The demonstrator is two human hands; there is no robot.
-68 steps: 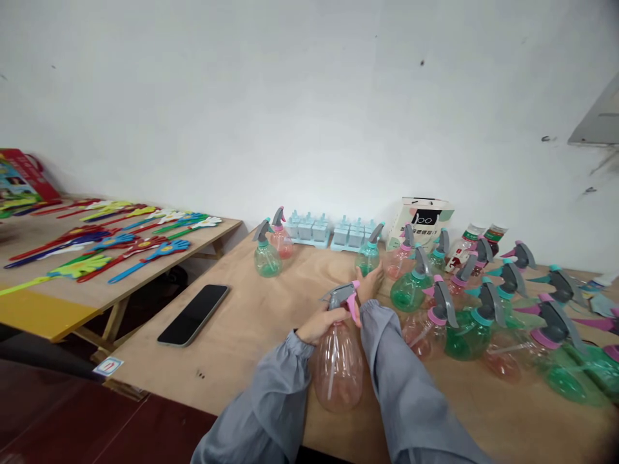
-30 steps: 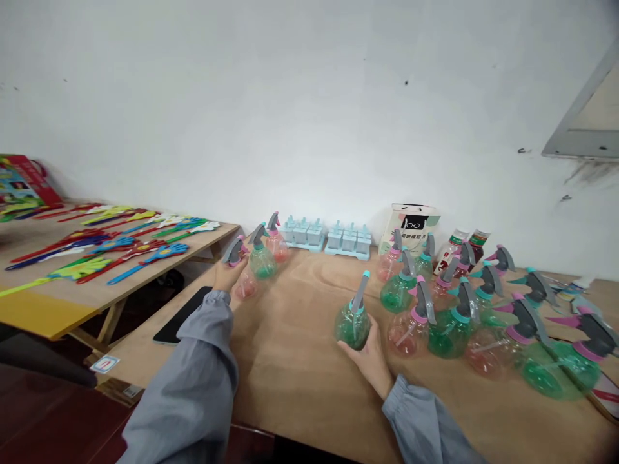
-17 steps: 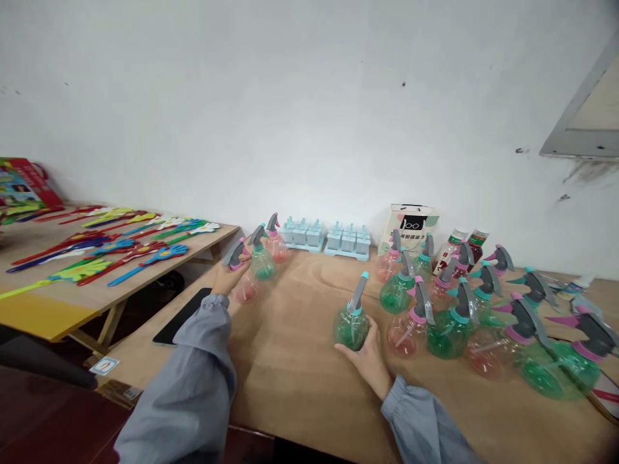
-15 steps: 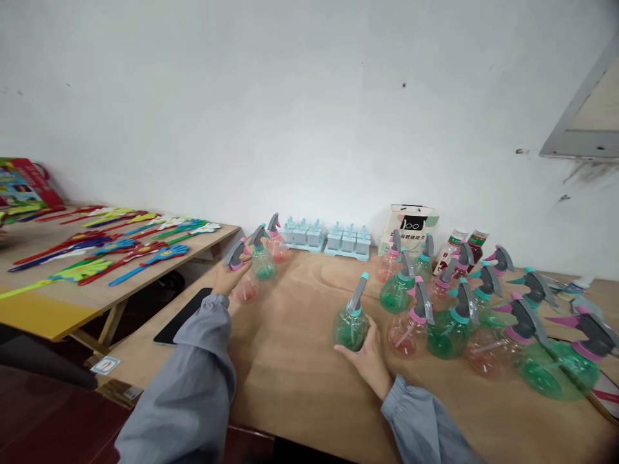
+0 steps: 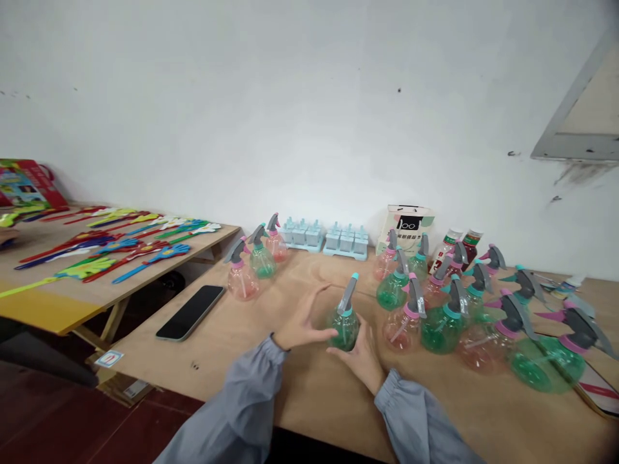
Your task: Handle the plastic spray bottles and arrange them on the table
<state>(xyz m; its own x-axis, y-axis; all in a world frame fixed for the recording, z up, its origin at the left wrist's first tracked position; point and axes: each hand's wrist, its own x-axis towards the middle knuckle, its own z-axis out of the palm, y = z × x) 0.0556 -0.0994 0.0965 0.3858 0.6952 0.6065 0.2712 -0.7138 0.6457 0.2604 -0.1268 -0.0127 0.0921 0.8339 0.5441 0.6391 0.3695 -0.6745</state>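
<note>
A round green spray bottle (image 5: 345, 327) with a grey trigger head and teal nozzle stands upright at the middle of the table. My right hand (image 5: 363, 353) is wrapped round its right side. On the other side is my left hand (image 5: 304, 325), thumb and fingers spread wide; its thumb tip reaches the bottle, though contact is unclear. A pink spray bottle (image 5: 242, 281) stands upright farther left, beside another green spray bottle (image 5: 262, 261) and a smaller-looking pink one (image 5: 276, 245) behind.
Several pink and green spray bottles (image 5: 441, 330) crowd the right side. Pale blue popsicle moulds (image 5: 346, 241) and a printed box (image 5: 406, 225) sit along the wall. A phone (image 5: 191, 313) lies at left. Colourful hand-shaped clappers (image 5: 149, 258) cover the neighbouring table.
My left hand has let go of the pink bottle at left and moved right to the green bottle. My right hand stays on the green bottle.
</note>
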